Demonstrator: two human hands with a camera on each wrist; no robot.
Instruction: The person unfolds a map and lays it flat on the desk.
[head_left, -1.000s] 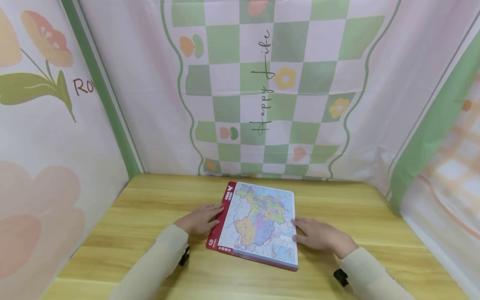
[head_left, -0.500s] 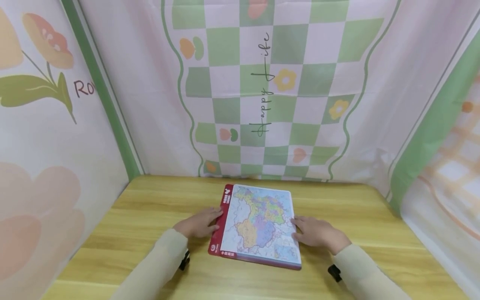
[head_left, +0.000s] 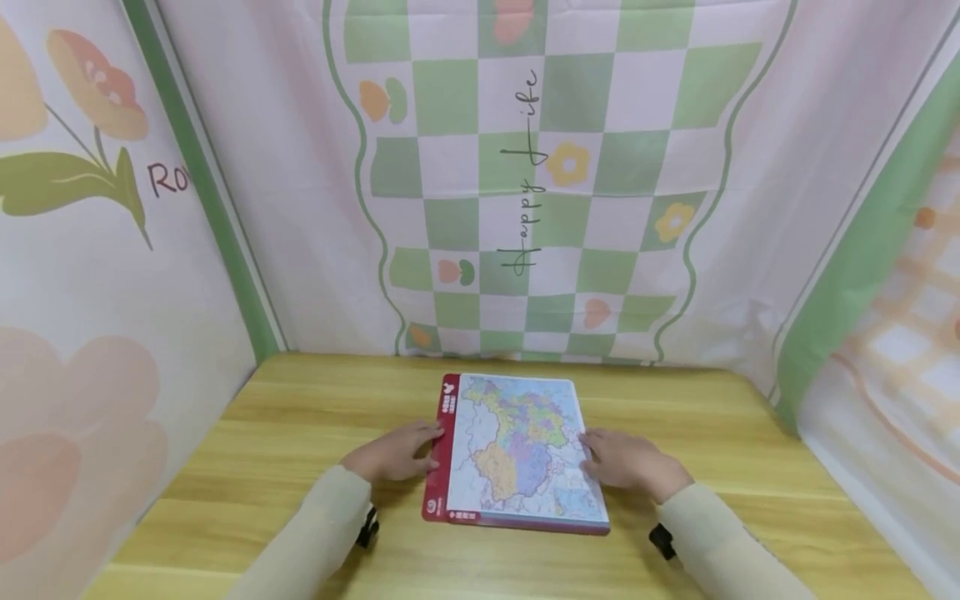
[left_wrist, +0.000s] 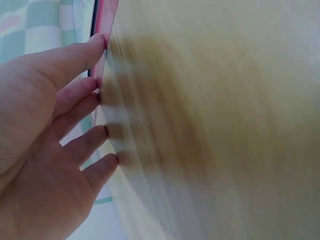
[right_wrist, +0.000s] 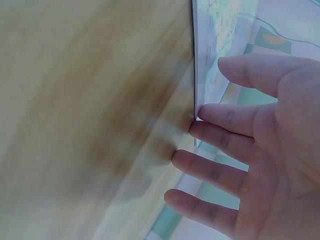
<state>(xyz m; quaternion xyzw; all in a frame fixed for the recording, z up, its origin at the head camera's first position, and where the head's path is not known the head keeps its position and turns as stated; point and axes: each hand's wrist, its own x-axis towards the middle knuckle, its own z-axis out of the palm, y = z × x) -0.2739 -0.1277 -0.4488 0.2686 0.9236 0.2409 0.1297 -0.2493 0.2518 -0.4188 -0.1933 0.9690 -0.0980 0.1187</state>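
A flat map board with a red strip down its left side lies on the wooden table. Its face carries a multicoloured map with small print. On the red strip rest the fingertips of my left hand, fingers spread and relaxed. Along the opposite edge, my right hand touches the board with loosely extended fingers. In the left wrist view the thumb and index finger of the left hand meet the red edge. The right wrist view has the right hand's fingertips by the board's thin side, thumb over its face.
Behind the table hangs a green-and-white checked curtain with printed flowers and lettering. Flowered fabric flanks the left side, and an orange-checked one the right. A dark wrist device shows under the left cuff.
The map board has turned slightly counterclockwise, its far end shifting left and its near end right, now squarer to the table. Both hands have stayed at its sides, moving slightly with it.
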